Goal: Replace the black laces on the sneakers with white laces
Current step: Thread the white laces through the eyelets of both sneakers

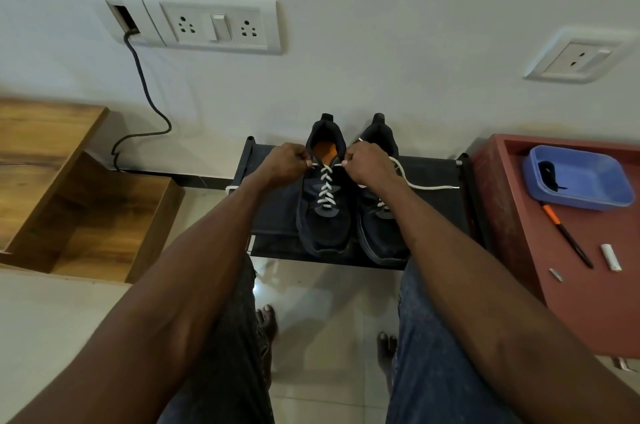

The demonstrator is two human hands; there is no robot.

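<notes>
Item: pair of dark sneakers, side by side on a low black rack (273,215) at frame centre, toes toward the viewer.

Left-of-frame sneaker (323,195): white lace (326,186) crossed through every visible eyelet row up to the collar.

Left hand (287,162): fingers curled, pinching one lace end just left of the top eyelets.

Right hand (369,164): fingers curled, pinching the other end just right of them.

Right-of-frame sneaker (381,202): partly hidden by the right forearm; some white lacing shows, and a loose white lace tail (426,185) trails right across the rack.

Blue tray (578,177), right of frame on a red-brown table (519,215): holds a dark bundle, probably the removed black laces. An orange-and-black pen (568,236) lies nearby.

Step, as judged: evening and tightening the ends on the left-of-frame sneaker. Next move calls for equal tension on both ends, then a knot, then attention to the other sneaker's loose tail.
</notes>
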